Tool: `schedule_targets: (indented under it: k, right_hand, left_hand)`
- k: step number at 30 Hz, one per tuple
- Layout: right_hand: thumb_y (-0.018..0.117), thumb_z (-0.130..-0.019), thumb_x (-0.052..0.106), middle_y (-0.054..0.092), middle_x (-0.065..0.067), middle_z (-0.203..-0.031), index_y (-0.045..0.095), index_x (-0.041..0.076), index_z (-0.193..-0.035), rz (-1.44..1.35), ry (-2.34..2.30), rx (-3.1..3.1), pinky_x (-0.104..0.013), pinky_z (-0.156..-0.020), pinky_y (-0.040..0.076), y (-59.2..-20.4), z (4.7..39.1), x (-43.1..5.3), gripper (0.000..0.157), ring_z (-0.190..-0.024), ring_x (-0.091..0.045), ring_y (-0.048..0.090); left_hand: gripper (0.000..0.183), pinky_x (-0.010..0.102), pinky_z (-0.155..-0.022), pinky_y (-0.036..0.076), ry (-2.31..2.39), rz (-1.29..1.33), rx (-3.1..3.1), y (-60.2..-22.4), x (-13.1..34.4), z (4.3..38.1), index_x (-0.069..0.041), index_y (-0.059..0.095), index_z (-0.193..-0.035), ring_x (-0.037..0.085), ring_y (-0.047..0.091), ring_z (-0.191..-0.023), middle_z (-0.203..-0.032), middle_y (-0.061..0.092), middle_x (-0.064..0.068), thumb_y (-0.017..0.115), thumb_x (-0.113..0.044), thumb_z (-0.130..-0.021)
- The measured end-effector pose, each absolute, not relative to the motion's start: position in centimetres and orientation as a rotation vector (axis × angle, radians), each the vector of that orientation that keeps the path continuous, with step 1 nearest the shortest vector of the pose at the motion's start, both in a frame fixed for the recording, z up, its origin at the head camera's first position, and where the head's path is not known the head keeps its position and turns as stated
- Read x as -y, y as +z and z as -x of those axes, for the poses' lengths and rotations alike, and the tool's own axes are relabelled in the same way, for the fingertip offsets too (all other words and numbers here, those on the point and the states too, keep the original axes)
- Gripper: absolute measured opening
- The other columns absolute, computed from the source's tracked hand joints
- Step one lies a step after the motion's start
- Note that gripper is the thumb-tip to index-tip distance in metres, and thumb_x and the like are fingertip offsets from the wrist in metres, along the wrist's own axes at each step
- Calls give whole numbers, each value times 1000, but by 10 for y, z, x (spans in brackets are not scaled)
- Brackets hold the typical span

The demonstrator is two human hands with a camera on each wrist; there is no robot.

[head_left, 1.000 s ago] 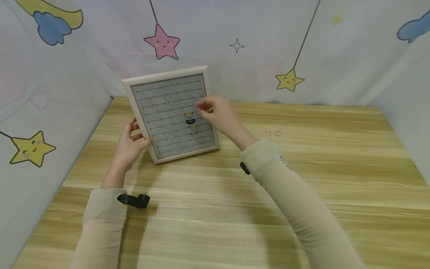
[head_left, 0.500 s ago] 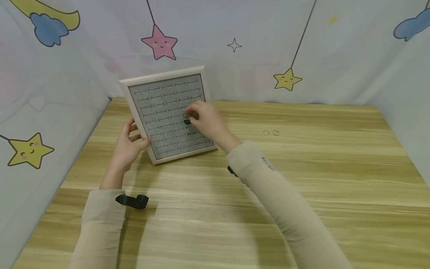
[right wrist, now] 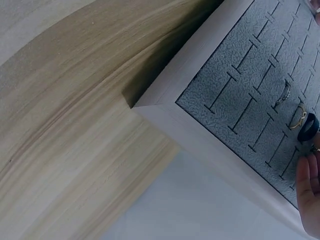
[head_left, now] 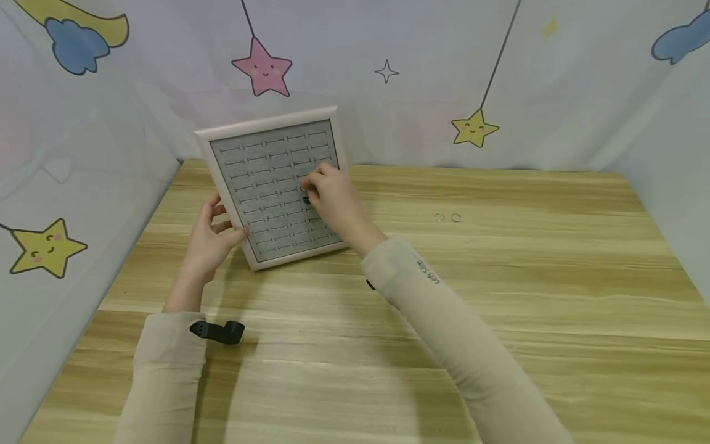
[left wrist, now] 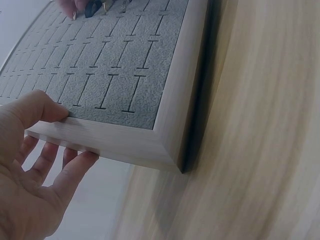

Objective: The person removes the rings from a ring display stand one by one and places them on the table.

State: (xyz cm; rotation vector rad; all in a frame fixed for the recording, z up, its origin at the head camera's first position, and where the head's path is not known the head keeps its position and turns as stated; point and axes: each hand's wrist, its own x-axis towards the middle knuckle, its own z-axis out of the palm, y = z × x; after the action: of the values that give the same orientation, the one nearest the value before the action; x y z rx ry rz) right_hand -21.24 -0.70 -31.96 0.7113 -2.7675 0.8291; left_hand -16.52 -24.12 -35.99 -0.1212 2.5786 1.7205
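While two soft cream sleeves (head_left: 169, 364) reach over the table (head_left: 554, 290), the hands sit well apart, both at the pale frame (head_left: 266, 125). The left hand (head_left: 208, 246) is clamped on its side, thumb in front and fingers behind, so the frame is held tilted. The right hand (head_left: 335, 200) has just moved left and a bit down over the grey pad (head_left: 261, 191), and its curled fingertips look pinched on a gold ring (right wrist: 315, 149). That likely means this ring is being fixed in place. In a line below it sit a wide, smooth black ring (right wrist: 309, 127), a twisty gold band (right wrist: 298, 116) and a thin, shiny ring (right wrist: 283, 94). The pad looks fuzzy, with thin slots (right wrist: 242, 114) cut in rows, and the frame looks like smooth wood. Farther right, two loose rings (head_left: 456, 217) lie on the table, side by side. Last comes a cloth wall (head_left: 421, 37) with a smiling pink star (head_left: 262, 66).
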Motion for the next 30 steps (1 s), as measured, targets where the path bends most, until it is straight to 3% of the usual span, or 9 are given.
schedule_targets:
  k: [16, 30]
  right_hand:
    - [60, -91, 3, 65, -9, -108, 69, 3, -104, -692, 1295, 2708, -21, -84, 51, -324, 221, -6, 15, -97, -19, 61]
    - [62, -91, 7, 68, -14, -111, 68, 1, -106, -437, 1817, 2569, -26, -86, 52, -322, 227, -28, 17, -99, -23, 63]
  left_hand:
    - [82, 14, -79, 45, 1706, 117, -2586, -361, 241, 165, -24, 6, -155, 39, 33, -133, -150, 21, 16, 57, -7, -92]
    - [82, 13, -78, 44, 1712, 115, -2579, -361, 241, 166, -24, 5, -155, 39, 32, -133, -150, 20, 16, 56, -7, -92]
